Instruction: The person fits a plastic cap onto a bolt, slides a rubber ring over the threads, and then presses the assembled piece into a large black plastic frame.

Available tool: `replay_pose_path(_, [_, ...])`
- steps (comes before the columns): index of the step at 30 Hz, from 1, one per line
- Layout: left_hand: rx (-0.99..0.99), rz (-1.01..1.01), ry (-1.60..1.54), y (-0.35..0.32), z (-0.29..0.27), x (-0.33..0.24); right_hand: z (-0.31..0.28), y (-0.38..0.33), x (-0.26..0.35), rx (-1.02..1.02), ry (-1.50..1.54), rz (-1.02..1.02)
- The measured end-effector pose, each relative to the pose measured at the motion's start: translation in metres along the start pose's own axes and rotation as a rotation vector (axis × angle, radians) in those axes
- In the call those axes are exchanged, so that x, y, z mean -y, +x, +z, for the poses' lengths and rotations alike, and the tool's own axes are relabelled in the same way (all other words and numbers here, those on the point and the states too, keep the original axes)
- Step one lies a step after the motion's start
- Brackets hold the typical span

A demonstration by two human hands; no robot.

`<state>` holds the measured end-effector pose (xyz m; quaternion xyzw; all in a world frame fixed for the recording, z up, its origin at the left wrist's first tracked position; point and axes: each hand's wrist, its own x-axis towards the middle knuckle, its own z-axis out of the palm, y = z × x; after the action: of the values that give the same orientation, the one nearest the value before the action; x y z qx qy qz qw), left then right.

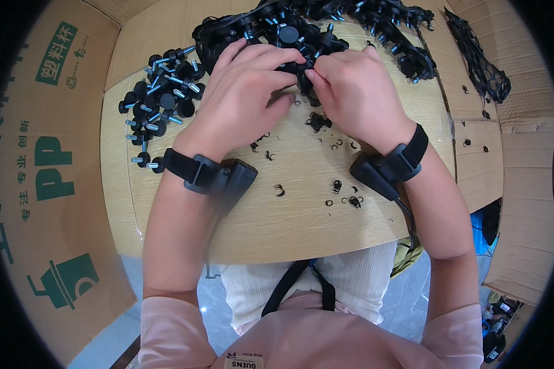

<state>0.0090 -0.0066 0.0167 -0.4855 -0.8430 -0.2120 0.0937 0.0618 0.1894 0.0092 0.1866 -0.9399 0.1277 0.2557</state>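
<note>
A tangled mass of black rubber pieces with metal bolts point(288, 34) stretches across the far side of the table. My left hand point(249, 89) lies over its near edge, with its fingers bent and pressed onto the black rubber. Beside it, my right hand point(360, 92) is closed, with thumb and forefinger pinching the same black rubber. The exact piece between the fingertips is partly hidden. To the left of my left hand sits a pile of loose round black knobs with threaded bolts point(160, 98). Below my hands lies a small clump of black rubber scraps point(318, 122).
Thin black rubber rings point(354, 201) and bits are scattered over the wooden tabletop point(277, 237). Printed cardboard point(61, 184) stands at the left, with more cardboard point(529, 184) at the right. Black netlike rubber waste point(477, 58) lies at the far right. Black devices are strapped to both wrists.
</note>
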Motion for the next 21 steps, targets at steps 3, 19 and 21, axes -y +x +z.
replay_pose_path(3, [0.000,-0.032,0.004,-0.001,-0.003,0.000,-0.013,0.004,0.001,-0.013,0.013,-0.025])
replay_pose_path(19, [-0.310,-0.169,-0.542,-0.006,0.010,0.005,-0.007,-0.004,-0.002,-0.020,0.793,0.317])
replay_pose_path(21, [-0.361,-0.121,-0.465,-0.005,0.008,0.001,-0.008,-0.005,-0.004,-0.020,0.905,0.316])
